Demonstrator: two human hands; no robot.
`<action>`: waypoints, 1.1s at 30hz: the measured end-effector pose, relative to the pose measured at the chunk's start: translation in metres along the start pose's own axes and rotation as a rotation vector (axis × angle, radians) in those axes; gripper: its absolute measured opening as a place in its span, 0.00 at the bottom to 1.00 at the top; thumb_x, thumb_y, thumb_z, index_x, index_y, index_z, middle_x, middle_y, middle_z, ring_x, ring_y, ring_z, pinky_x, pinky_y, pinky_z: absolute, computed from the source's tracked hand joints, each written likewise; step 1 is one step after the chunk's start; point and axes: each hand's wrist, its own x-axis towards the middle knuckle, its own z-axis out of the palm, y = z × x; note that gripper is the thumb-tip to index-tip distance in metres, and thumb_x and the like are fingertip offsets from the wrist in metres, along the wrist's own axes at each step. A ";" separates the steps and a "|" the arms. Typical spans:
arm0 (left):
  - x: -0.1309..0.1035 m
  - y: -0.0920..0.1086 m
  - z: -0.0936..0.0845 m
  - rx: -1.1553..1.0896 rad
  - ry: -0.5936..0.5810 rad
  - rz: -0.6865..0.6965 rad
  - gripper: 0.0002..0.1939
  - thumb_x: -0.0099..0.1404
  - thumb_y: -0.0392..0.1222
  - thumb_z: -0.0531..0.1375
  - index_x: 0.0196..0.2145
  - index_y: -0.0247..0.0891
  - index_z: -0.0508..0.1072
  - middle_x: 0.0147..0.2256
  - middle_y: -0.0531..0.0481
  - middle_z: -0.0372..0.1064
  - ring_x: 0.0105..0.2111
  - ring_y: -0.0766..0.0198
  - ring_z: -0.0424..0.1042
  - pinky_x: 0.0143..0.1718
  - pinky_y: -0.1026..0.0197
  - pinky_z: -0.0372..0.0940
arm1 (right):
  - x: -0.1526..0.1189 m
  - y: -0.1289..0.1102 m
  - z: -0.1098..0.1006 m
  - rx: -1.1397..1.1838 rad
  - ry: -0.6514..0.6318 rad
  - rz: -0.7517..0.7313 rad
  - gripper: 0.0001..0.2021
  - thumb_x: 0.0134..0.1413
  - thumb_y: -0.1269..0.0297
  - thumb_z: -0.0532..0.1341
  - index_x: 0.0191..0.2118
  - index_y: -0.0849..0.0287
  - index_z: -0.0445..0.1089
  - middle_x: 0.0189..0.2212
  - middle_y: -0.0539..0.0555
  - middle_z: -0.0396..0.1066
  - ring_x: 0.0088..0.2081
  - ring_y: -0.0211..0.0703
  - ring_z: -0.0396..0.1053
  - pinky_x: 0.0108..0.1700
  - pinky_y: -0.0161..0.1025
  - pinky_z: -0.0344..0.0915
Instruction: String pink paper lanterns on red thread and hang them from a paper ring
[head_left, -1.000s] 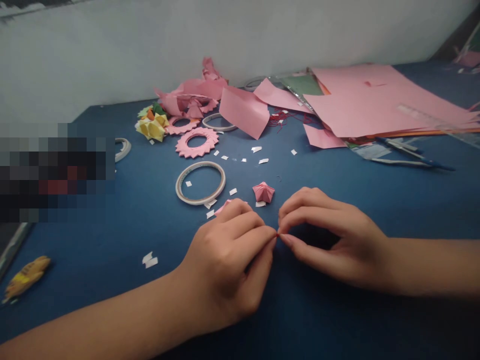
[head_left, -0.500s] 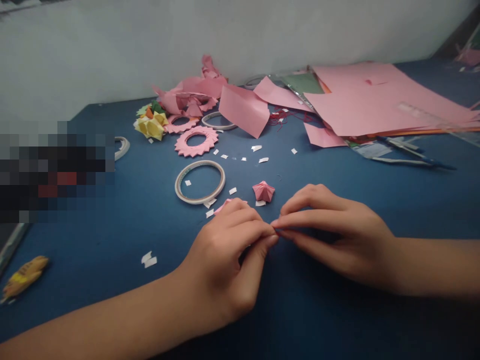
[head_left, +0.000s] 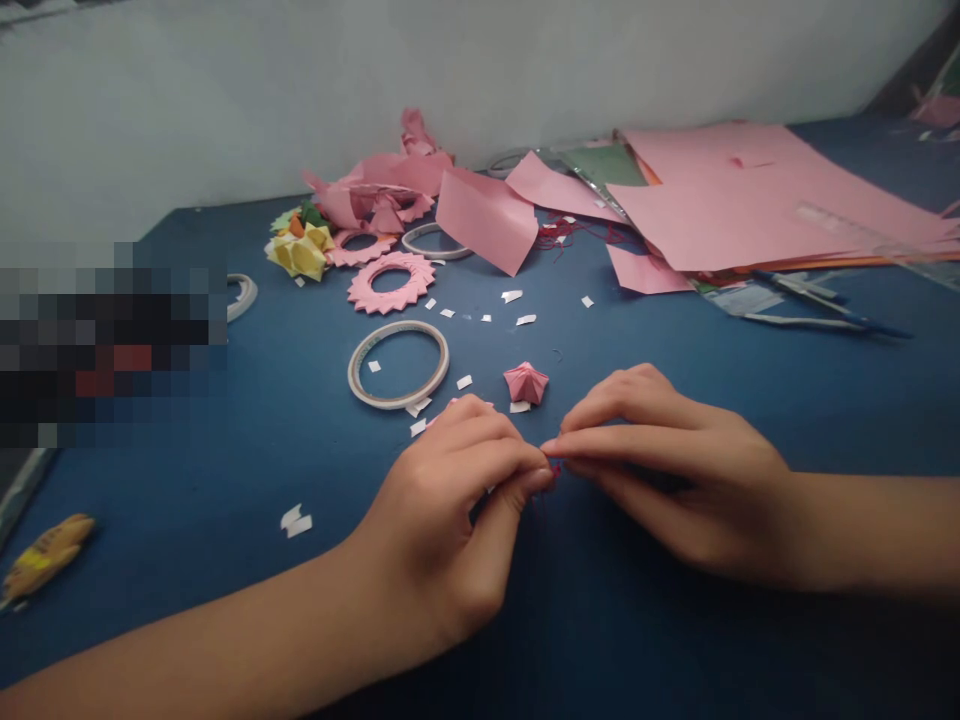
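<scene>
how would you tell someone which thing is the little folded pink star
On the blue table, find where the left hand and right hand meet. Just beyond, right of the nearest white ring, sits the little folded pink star. Unlike the flat white scraps beside it, it rises in pointed pink ridges.

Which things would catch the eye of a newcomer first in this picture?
Probably the two hands, the left hand and the right hand, meeting at the fingertips, with a small red bit there. Next, the large pink sheets at the back right of the blue table. Then the pink star, just beyond the fingertips.
</scene>
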 end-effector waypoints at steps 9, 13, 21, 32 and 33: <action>0.000 0.000 0.000 -0.002 -0.028 -0.020 0.10 0.62 0.25 0.54 0.27 0.34 0.71 0.25 0.51 0.67 0.28 0.66 0.64 0.35 0.59 0.62 | 0.001 -0.001 -0.001 -0.038 0.011 -0.011 0.07 0.57 0.76 0.58 0.39 0.61 0.70 0.33 0.53 0.71 0.36 0.38 0.68 0.40 0.41 0.60; 0.001 0.000 -0.001 0.011 -0.024 -0.017 0.10 0.62 0.26 0.54 0.28 0.35 0.71 0.25 0.51 0.67 0.28 0.65 0.64 0.37 0.57 0.63 | 0.002 -0.002 -0.001 -0.037 0.017 0.004 0.06 0.56 0.75 0.58 0.37 0.60 0.69 0.32 0.52 0.70 0.35 0.39 0.68 0.39 0.41 0.60; 0.000 0.000 -0.001 -0.007 -0.045 -0.038 0.10 0.63 0.26 0.53 0.27 0.33 0.70 0.25 0.51 0.66 0.29 0.66 0.62 0.35 0.59 0.61 | 0.002 -0.004 0.000 -0.017 0.023 0.029 0.05 0.55 0.76 0.59 0.36 0.60 0.69 0.32 0.51 0.70 0.34 0.38 0.68 0.39 0.41 0.60; -0.002 -0.001 -0.002 -0.015 -0.058 -0.078 0.10 0.65 0.27 0.52 0.28 0.35 0.67 0.27 0.52 0.64 0.31 0.66 0.61 0.34 0.60 0.59 | 0.002 -0.005 -0.001 0.040 0.024 0.039 0.05 0.55 0.77 0.58 0.36 0.63 0.69 0.31 0.52 0.69 0.35 0.37 0.67 0.40 0.40 0.59; -0.002 -0.001 -0.002 -0.015 -0.055 -0.079 0.10 0.65 0.27 0.52 0.28 0.35 0.67 0.27 0.52 0.64 0.31 0.66 0.61 0.34 0.60 0.59 | 0.002 -0.005 -0.001 0.042 0.024 0.039 0.05 0.54 0.77 0.58 0.35 0.63 0.69 0.31 0.52 0.70 0.35 0.37 0.67 0.40 0.40 0.59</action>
